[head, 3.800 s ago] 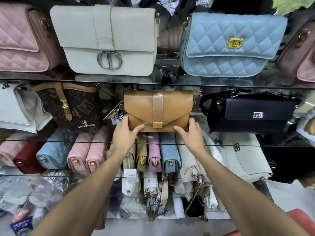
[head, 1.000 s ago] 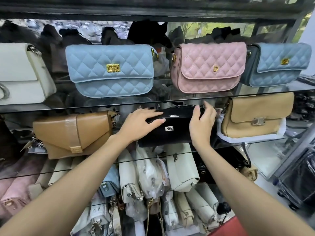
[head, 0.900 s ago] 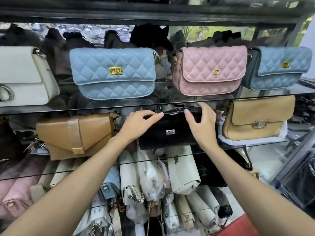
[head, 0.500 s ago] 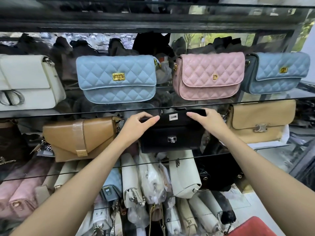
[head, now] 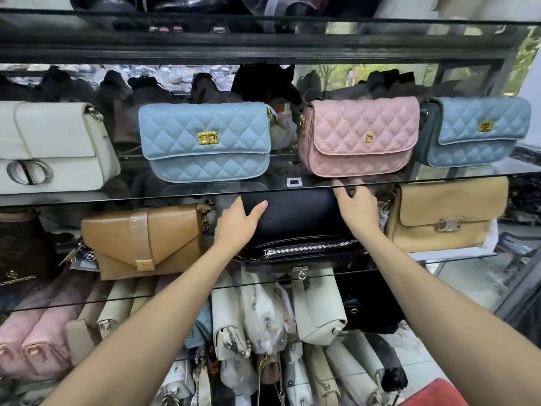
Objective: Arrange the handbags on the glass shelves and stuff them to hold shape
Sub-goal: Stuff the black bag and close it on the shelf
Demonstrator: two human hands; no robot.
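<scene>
A black handbag (head: 295,218) stands on the middle glass shelf (head: 409,266), between a tan envelope bag (head: 146,241) and a beige flap bag (head: 448,212). Its front flap is lifted up against the shelf above, and a silver zipper (head: 307,249) shows underneath. My left hand (head: 238,224) grips the flap's left side with the thumb on its front. My right hand (head: 355,209) holds the flap's upper right corner, fingers spread just under the upper glass shelf (head: 87,197).
On the upper shelf stand a white bag (head: 52,148), a light blue quilted bag (head: 205,142), a pink quilted bag (head: 360,136) and another blue one (head: 477,130). Several bags are packed upright on the lower shelves (head: 263,317). A red object (head: 433,394) sits at bottom right.
Both hands moved from the tan bag to the black handbag. In the last half second its flap swung up, uncovering the zipper, and the view moved closer.
</scene>
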